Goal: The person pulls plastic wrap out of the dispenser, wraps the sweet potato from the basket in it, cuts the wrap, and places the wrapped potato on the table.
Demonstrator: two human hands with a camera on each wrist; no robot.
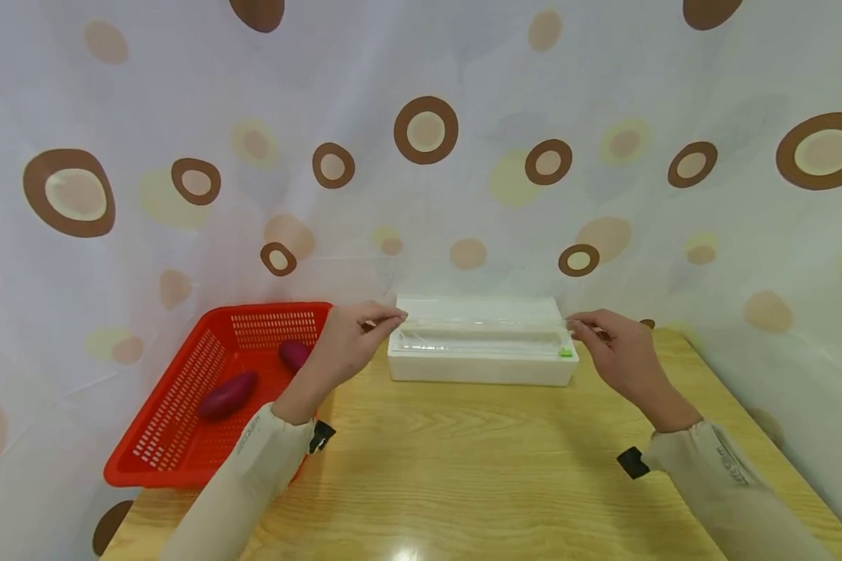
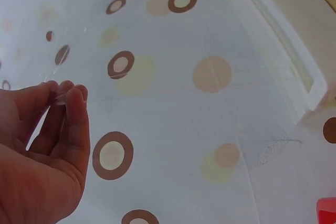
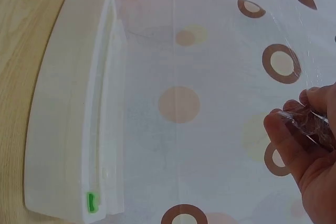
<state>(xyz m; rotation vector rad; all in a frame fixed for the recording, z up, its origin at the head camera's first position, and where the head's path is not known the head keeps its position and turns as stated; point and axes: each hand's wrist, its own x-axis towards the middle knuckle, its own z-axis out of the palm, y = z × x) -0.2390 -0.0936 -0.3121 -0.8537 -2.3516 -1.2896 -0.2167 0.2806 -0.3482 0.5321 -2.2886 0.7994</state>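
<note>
A long white cling film dispenser (image 1: pixel 482 372) stands on the table with its lid (image 1: pixel 477 306) raised at the back. A sheet of clear cling film (image 1: pixel 484 322) stretches between both hands above it. The left hand (image 1: pixel 347 339) pinches the film's left corner between thumb and fingertips, also plain in the left wrist view. At the other corner, the right hand (image 1: pixel 620 351) pinches the film, which is bunched and crinkled against the fingers in the right wrist view. A small green slider (image 3: pixel 92 202) sits at the dispenser's right end.
A red plastic basket (image 1: pixel 128 475) stands on the left, partly behind the left forearm. Inside lie two purple-red oblong vegetables, one nearer (image 1: pixel 228 395) and one farther (image 1: pixel 293 355). The wooden table (image 1: pixel 477 467) backs onto a patterned curtain (image 1: pixel 463 210).
</note>
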